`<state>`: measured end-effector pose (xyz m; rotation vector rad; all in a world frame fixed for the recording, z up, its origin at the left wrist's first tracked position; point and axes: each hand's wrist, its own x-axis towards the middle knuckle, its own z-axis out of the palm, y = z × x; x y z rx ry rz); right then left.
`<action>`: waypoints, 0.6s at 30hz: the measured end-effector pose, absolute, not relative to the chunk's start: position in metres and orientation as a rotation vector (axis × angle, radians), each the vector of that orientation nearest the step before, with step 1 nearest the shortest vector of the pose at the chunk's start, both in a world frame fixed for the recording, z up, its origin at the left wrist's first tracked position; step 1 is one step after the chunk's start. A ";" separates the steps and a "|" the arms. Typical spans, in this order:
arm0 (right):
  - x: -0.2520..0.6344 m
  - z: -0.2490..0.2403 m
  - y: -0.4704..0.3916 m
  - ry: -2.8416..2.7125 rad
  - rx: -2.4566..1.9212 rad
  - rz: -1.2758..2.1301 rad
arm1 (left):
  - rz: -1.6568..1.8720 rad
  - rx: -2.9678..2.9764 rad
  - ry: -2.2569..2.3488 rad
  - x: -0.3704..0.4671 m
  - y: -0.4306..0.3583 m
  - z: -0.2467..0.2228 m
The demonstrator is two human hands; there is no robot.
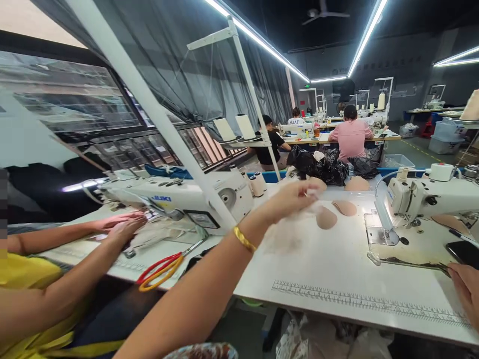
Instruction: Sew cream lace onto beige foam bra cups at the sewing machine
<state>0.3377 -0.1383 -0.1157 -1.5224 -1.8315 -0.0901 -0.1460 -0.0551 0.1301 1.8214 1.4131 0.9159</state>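
White worktop [258, 279] spans both hands, its printed ruler [366, 299] along the near edge. Sewing machine [430, 194] stands just beyond the right hand [466, 286]; black bags [333, 167] lie past the left hand [305, 194]. Left hand raised over the worktop, fingers closed, it seems, on pale cloth [286, 237] that hangs blurred below them. Right hand cut off by the view, fingertips at the machine bed's near edge; cannot tell whether it grips anything. Tan cups: two loose [326, 218] [345, 208] just right of the left hand, two more beyond [317, 183] [357, 183], another tan piece [449, 221] under the machine arm. Phone [464, 253] just beyond the right hand. Progress, as judged: work partway, cloth in hand and away from the needle, four cups lying separate, not joined to it. No finished piece can be made out; how many are done or remain, cannot tell.
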 end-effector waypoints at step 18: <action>0.169 -0.016 -0.156 -2.233 -1.067 -0.511 | 0.448 1.494 0.849 -0.046 -0.109 0.023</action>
